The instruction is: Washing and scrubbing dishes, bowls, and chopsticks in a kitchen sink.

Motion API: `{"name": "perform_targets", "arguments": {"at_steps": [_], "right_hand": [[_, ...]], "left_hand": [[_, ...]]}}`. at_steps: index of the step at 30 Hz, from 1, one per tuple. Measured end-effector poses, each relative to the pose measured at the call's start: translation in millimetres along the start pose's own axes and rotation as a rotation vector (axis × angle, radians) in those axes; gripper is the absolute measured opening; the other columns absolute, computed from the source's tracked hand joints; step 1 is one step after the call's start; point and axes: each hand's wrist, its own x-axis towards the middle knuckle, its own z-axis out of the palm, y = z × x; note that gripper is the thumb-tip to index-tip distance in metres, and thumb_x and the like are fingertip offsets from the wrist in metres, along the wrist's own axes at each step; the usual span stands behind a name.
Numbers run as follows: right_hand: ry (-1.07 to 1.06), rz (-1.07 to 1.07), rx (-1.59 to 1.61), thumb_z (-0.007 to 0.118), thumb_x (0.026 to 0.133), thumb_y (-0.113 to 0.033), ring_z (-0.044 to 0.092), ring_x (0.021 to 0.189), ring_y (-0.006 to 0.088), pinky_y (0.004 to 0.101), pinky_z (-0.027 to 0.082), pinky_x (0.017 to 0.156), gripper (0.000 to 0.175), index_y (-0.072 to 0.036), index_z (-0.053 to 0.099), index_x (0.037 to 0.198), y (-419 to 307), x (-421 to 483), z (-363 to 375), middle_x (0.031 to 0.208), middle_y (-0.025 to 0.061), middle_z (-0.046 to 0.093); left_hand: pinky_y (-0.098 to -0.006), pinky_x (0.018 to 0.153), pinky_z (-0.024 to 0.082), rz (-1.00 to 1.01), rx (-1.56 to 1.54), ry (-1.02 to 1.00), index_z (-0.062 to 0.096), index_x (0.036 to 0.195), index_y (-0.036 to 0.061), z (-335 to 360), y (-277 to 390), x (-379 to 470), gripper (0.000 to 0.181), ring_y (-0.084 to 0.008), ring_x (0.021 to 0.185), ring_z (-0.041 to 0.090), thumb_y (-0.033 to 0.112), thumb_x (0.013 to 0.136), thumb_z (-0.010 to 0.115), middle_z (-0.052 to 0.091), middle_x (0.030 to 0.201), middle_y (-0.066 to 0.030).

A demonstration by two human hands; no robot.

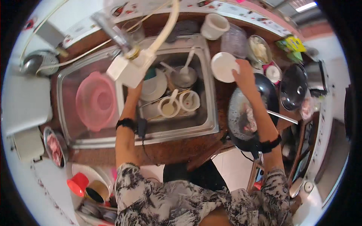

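My right hand has its fingers on the rim of a small round white dish, above the brown counter to the right of the sink. My left hand reaches into the sink basin; its fingers are hidden behind a white box fitting on the tap, so its grip does not show. Close by it are a white plate and a green thing. Two white cups with spoons, a metal pot and a white ladle also lie in the basin.
On the right, a dark wok holds foamy liquid and meat below my right forearm. A glass lid, a bowl of pale food and a white crock stand beyond. A pink basin fills much of the left sink.
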Motion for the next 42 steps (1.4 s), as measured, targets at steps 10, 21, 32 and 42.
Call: {"name": "perform_targets", "arguments": {"at_steps": [10, 21, 32, 42], "right_hand": [[-0.302, 0.358, -0.482, 0.055, 0.064, -0.018, 0.061, 0.072, 0.0329, 0.0458, 0.047, 0.065, 0.02, -0.006, 0.063, 0.079, 0, 43, 32, 0.073, 0.0156, 0.062], [-0.046, 0.269, -0.046, 0.05, 0.072, -0.014, 0.059, 0.076, 0.0354, 0.0454, 0.046, 0.07, 0.02, -0.002, 0.062, 0.082, 20, 41, 34, 0.082, 0.0205, 0.061], [-0.374, 0.527, 0.962, 0.054, 0.081, -0.026, 0.055, 0.084, 0.0112, 0.026, 0.044, 0.067, 0.044, -0.002, 0.048, 0.117, -44, -44, -95, 0.102, 0.004, 0.057], [-0.666, 0.292, 0.996, 0.055, 0.082, -0.028, 0.054, 0.082, 0.0135, 0.0256, 0.044, 0.067, 0.041, -0.002, 0.048, 0.113, 15, -135, -89, 0.098, 0.0041, 0.055]], "left_hand": [[-0.0418, 0.086, 0.04, -0.143, 0.173, -0.101, 0.043, 0.123, 0.0167, -26, 6, 7, 0.05, -0.0345, 0.113, 0.037, -0.004, 0.078, 0.04, 0.041, 0.122, -0.0169], [-0.0472, 0.094, 0.031, -0.324, -0.021, -0.292, 0.032, 0.129, 0.0059, -63, 56, 11, 0.066, -0.0413, 0.109, 0.037, 0.0, 0.068, 0.057, 0.035, 0.122, -0.0234], [-0.0269, 0.08, 0.044, -0.22, -1.236, -0.442, 0.037, 0.127, 0.0105, -246, 237, -38, 0.048, -0.013, 0.093, 0.052, 0.016, 0.083, 0.055, 0.05, 0.106, -0.0065], [-0.0368, 0.093, 0.034, -0.427, -1.516, 0.183, 0.015, 0.132, 0.0001, -183, 425, -77, 0.081, -0.0341, 0.105, 0.044, 0.024, 0.071, 0.063, 0.039, 0.115, -0.0227]]}}
